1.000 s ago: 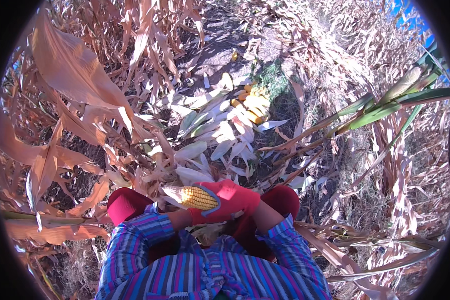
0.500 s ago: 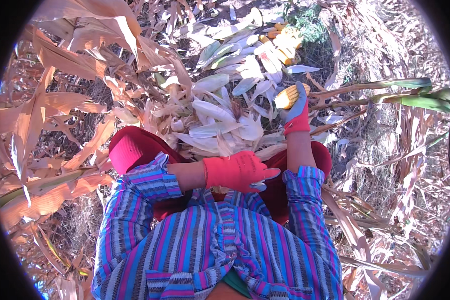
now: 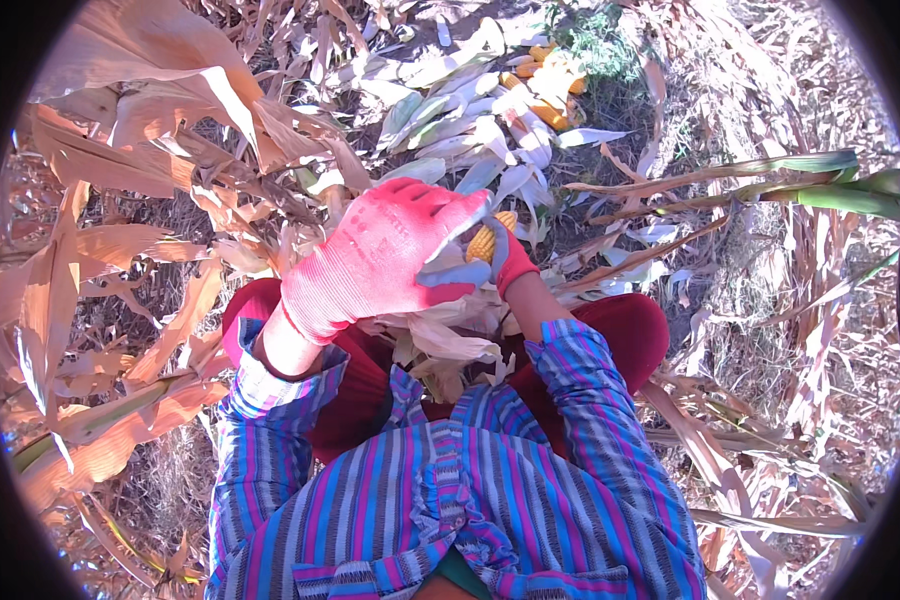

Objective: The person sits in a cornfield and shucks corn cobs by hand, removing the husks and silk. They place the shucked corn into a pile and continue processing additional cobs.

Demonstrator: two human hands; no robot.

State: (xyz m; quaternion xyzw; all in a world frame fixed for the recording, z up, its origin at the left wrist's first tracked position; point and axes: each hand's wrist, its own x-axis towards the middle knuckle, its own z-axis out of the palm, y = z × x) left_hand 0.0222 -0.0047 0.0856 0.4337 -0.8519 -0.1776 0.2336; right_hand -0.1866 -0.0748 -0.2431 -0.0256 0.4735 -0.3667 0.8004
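Your hands meet in front of you, above your lap and between your knees, both in red gloves with grey-blue on the gripping side. Your right hand is closed round a yellow corn cob, with its bare kernels showing between the thumb and the other fingers. Your left hand is wide, its back turned up to the camera, fingers pointing right and thumb spread below them, so that the gap between them faces the cob. Whether your left fingertips touch the cob, you cannot tell from this view.

Under your hands, pale loose husks lie between the knees of your dark red trousers. Beyond them, a spread of whitish and greenish husks covers the ground, and a pile of yellow cobs lies at its right edge, close to a feathery green plant. Large dry leaves arch in on your left, and a stalk with a green end reaches in from your right. The cuffs of your striped shirt leave both wrists bare.
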